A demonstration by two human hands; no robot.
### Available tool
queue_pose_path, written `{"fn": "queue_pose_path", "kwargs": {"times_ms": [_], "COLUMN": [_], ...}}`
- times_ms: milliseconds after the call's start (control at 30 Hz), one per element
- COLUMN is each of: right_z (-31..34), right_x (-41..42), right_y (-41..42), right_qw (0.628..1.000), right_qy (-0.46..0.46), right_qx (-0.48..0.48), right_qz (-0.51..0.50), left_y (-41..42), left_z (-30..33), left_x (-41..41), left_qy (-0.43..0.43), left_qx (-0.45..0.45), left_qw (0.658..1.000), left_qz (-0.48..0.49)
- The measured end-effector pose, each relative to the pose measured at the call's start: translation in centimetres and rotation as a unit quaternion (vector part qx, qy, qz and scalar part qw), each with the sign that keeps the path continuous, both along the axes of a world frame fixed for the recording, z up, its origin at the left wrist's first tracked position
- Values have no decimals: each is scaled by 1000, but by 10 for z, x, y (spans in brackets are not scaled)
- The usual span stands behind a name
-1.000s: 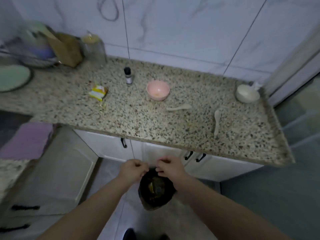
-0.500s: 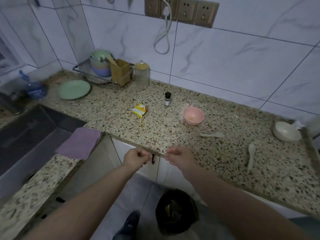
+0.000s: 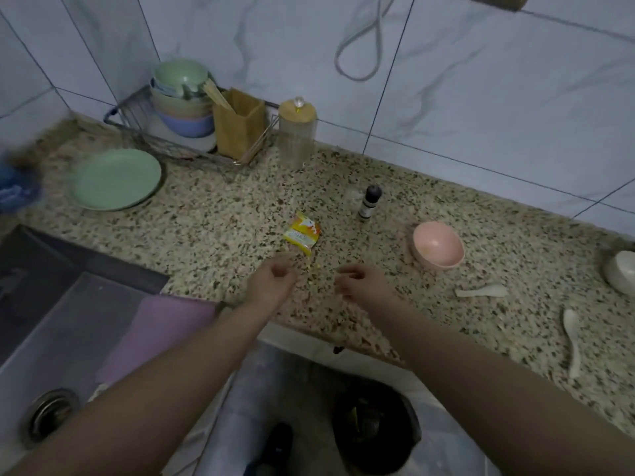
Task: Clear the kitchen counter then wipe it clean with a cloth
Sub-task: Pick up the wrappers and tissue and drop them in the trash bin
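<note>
Packet (image 3: pixel 302 234) flat on counter (image 3: pixel 213 231), just beyond left hand (image 3: pixel 273 281) and right hand (image 3: pixel 360 282), touching neither. Both loosely curled, empty, apart over yellow crumbs (image 3: pixel 314 267). Cloth (image 3: pixel 158 334) draped at sink (image 3: pixel 51 338) edge.

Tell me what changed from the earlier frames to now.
Both hands rose from the black bin on the floor to over the counter. The left hand and right hand now hover, loosely curled, near the yellow packet. The packet, pink bowl, small bottle and spoons stayed put.
</note>
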State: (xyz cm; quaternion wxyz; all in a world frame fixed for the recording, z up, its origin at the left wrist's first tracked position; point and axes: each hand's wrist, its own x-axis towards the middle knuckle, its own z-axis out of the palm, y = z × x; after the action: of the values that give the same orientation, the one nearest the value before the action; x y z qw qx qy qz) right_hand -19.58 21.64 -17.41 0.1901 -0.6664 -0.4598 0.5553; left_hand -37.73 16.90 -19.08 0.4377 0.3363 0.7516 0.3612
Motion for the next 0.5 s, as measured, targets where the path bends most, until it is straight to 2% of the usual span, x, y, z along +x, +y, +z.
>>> {"fn": "queue_pose_path", "kwargs": {"times_ms": [100, 133, 167, 367, 500], "right_z": [-12, -35, -37, -35, -37], "right_x": [-29, -50, -58, -74, -88], "right_y": [34, 67, 77, 104, 108], "right_qw": [1000, 999, 999, 997, 998], "right_qy": [-19, -44, -52, -80, -51], "right_qx": [6, -15, -15, 15, 14], "right_qz": [11, 0, 0, 17, 22], "left_y": [31, 72, 84, 110, 118], "left_z": [-11, -40, -44, -38, -35], "left_x": [-22, -40, -45, -46, -47], "left_qy": [47, 49, 53, 101, 102], "left_qx": [-10, -40, -49, -21, -11], "left_qw": [999, 997, 996, 982, 984], "left_qz": [-18, -39, -51, -155, -146]}}
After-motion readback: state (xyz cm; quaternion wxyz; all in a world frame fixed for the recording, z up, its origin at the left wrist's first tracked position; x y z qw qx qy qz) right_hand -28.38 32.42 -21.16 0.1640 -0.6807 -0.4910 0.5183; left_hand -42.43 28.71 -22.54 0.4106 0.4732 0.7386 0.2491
